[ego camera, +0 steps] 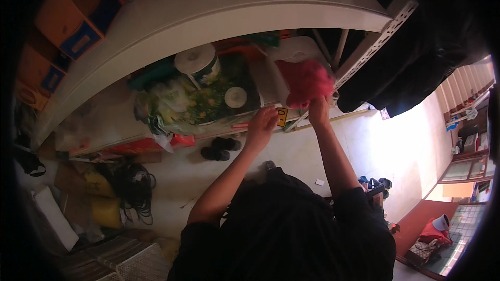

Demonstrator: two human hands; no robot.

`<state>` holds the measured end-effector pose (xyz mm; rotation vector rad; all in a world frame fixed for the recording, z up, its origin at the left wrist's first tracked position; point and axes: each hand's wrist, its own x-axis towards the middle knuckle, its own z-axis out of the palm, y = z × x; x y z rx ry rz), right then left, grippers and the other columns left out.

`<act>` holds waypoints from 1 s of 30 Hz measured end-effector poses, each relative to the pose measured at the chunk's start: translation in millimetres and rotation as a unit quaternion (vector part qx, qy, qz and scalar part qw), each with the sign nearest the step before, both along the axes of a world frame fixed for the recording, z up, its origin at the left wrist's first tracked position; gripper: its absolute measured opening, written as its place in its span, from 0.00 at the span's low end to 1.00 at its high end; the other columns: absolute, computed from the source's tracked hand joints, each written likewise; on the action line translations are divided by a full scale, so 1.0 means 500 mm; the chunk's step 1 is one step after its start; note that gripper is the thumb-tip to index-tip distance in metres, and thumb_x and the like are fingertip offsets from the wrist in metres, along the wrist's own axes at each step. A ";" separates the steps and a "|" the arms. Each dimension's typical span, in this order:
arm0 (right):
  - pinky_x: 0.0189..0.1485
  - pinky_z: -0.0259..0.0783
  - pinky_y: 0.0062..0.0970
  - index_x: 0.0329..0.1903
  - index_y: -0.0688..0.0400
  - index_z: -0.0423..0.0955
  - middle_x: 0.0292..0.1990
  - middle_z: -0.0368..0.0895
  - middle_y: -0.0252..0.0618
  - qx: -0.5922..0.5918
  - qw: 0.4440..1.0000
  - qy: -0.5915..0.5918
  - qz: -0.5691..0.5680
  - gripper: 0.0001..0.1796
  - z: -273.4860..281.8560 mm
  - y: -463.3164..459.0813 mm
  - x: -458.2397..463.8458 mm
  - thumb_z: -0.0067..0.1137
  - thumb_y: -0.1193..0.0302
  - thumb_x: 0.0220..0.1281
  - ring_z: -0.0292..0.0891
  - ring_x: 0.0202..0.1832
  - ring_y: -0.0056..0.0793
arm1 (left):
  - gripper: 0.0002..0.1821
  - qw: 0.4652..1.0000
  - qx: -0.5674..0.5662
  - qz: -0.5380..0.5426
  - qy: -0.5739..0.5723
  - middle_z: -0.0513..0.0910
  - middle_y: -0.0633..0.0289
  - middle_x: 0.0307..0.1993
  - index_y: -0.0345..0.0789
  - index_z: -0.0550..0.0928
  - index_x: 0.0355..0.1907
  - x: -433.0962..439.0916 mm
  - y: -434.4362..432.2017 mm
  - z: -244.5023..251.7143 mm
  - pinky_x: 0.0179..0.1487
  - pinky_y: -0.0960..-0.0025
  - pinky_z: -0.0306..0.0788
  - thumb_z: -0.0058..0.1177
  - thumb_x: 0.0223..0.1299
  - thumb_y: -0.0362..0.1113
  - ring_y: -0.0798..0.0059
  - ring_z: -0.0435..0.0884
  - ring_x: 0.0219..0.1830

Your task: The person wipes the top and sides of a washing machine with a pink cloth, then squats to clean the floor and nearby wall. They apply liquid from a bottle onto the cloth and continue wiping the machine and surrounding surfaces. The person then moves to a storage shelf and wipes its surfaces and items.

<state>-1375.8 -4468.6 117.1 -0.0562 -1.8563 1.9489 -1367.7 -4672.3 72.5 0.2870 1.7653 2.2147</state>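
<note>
Bunched in my right hand [319, 110] is a pink-red cloth [306, 82], held over a pale plastic container [279, 64] at the right end of the metal shelf. My left hand [262, 127] is by the shelf's front edge, fingers together and slightly bent, touching nothing that I can make out. Left of the container, a white-lidded tub [197, 62] stands behind a green, flower-patterned item [211, 103] with a round white lid [235, 97]. Clear and green plastic bags [172, 101] lie beside it.
An upper metal shelf [234, 11] crosses close overhead, joined to a perforated upright [375, 43]. Dark fabric [414, 62] hangs to the right. Black shoes [220, 149] rest on the floor below, with coiled cables [140, 191] farther left. Cardboard boxes [64, 27] stand on the upper shelf.
</note>
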 end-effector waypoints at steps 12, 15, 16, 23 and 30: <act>0.68 0.63 0.41 0.66 0.61 0.67 0.60 0.72 0.51 0.233 0.972 0.017 0.007 0.36 -0.246 -0.203 -0.069 0.65 0.70 0.51 0.67 0.64 0.52 | 0.32 0.920 0.237 0.157 -0.269 0.63 0.47 0.70 0.28 0.63 0.66 0.045 -0.212 0.044 0.73 0.43 0.63 0.44 0.77 0.54 0.50 0.62 0.75; 0.68 0.63 0.42 0.65 0.61 0.69 0.59 0.72 0.54 0.252 0.965 0.047 0.055 0.34 -0.276 -0.195 -0.150 0.64 0.71 0.51 0.66 0.64 0.54 | 0.30 0.910 0.278 0.166 -0.261 0.66 0.48 0.68 0.27 0.66 0.63 0.033 -0.227 0.053 0.73 0.45 0.63 0.43 0.77 0.54 0.50 0.62 0.75; 0.68 0.63 0.43 0.64 0.61 0.69 0.59 0.72 0.55 0.259 0.962 0.046 0.071 0.33 -0.276 -0.194 -0.172 0.63 0.71 0.52 0.66 0.63 0.54 | 0.29 0.910 0.283 0.162 -0.258 0.67 0.48 0.67 0.27 0.67 0.62 0.031 -0.232 0.055 0.73 0.46 0.63 0.43 0.77 0.54 0.50 0.62 0.74; 0.52 0.70 0.43 0.48 0.58 0.73 0.44 0.77 0.48 0.528 0.845 -0.031 -0.079 0.14 -0.149 -0.220 -0.263 0.55 0.69 0.61 0.73 0.46 0.49 | 0.28 0.919 0.284 0.127 -0.242 0.71 0.48 0.65 0.26 0.71 0.57 0.021 -0.249 0.052 0.71 0.52 0.63 0.41 0.78 0.53 0.52 0.67 0.71; 0.54 0.70 0.46 0.54 0.59 0.73 0.48 0.78 0.54 0.554 0.825 0.023 -0.110 0.20 -0.180 -0.203 -0.227 0.52 0.61 0.65 0.75 0.49 0.54 | 0.26 0.930 0.231 0.129 -0.256 0.75 0.50 0.61 0.27 0.73 0.55 0.012 -0.260 0.062 0.69 0.54 0.65 0.42 0.78 0.52 0.55 0.71 0.68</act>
